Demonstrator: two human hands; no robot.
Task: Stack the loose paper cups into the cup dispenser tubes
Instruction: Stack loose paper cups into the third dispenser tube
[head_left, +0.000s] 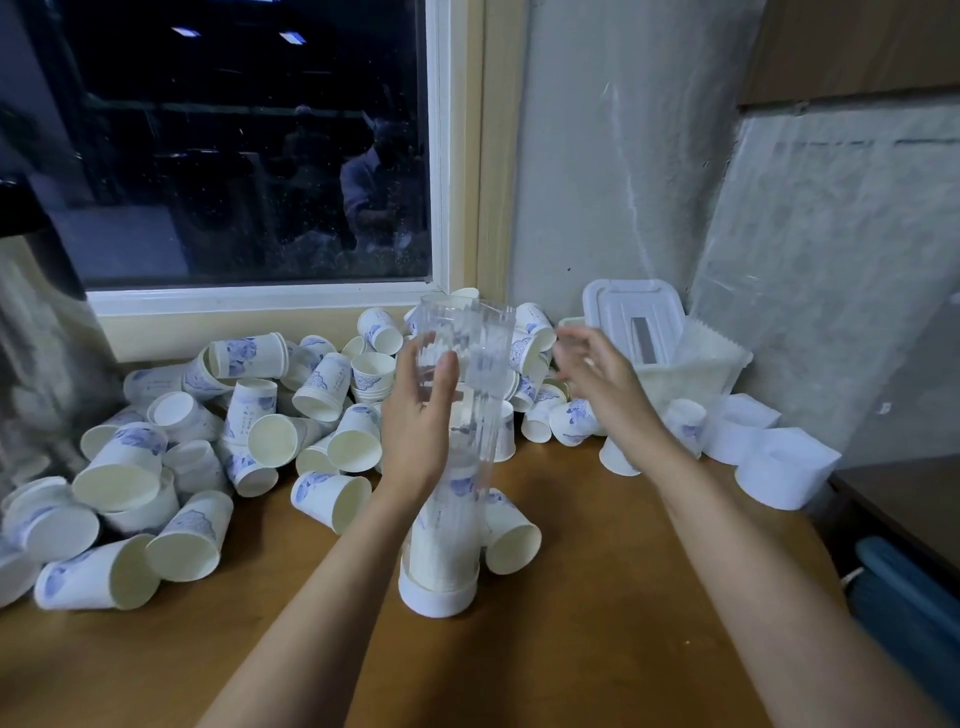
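1. Head view: the dispenser tube (485, 364) stands upright on the worktop (597, 597), long axis vertical, its lower part holding nested cups.
2. My left grip (418, 431) wraps the tube's upper part.
3. My right grip (597, 374) hangs spread and empty, just right of the tube's mouth.
4. Loose cups (571, 423) lie right of the tube, nearest that empty grip; I judge it should fetch one.
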